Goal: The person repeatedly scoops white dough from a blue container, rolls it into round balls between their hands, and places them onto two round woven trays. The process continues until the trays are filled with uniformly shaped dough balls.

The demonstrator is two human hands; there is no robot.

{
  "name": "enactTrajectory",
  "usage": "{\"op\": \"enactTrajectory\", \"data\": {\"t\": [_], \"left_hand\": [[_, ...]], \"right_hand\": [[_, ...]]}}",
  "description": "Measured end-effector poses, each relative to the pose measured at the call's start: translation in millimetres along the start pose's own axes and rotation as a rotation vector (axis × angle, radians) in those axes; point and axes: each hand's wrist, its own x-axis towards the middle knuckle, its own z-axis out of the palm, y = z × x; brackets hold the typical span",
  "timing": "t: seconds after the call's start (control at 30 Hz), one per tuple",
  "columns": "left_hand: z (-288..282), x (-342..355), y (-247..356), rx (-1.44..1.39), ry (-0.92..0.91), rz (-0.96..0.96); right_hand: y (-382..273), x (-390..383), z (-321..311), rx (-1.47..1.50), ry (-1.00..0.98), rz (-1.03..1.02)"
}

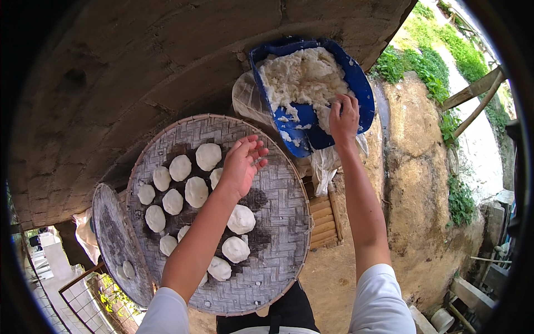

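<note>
My right hand [343, 118] reaches into a cut-open blue plastic container [364, 97], fingers curled into the near right edge of a mass of crumbly white dough [303, 72]. Over a round woven bamboo tray [283, 222], my left hand [243, 167] hovers with fingers half bent and slightly apart, and nothing shows in it. Several round, flattened white dough patties lie on the tray, among them a patty [241, 219] just below my left wrist and a patty [208, 157] beside that hand. My left forearm hides part of several others.
A second woven tray [119, 239] with small white pieces overlaps the left side. Behind stands a block wall [111, 72]. Whitish plastic sheeting [325, 167] hangs under the container, near a slatted bamboo piece [322, 220]. To the right are an earthen bank [414, 122] and wooden poles [478, 106].
</note>
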Motion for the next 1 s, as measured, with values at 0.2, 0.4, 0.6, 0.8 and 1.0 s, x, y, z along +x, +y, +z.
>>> {"op": "enactTrajectory", "data": {"t": [0.2,0.4,0.6,0.8,1.0], "left_hand": [[-7,-37,-5,-0.201,0.054,-0.01],[7,-70,-25,-0.37,0.101,-0.049],[1,-90,-40,-0.396,0.136,-0.098],[20,-79,-41,-0.3,0.038,-0.055],[51,-65,-40,-0.267,-0.122,0.063]], "right_hand": [[3,-21,41,-0.164,-0.067,0.128],[-24,-6,82,-0.332,-0.049,-0.114],[-21,5,68,-0.242,-0.343,-0.254],[-6,38,43,0.54,-0.397,0.238],[6,52,2,0.801,-0.247,0.269]]}}
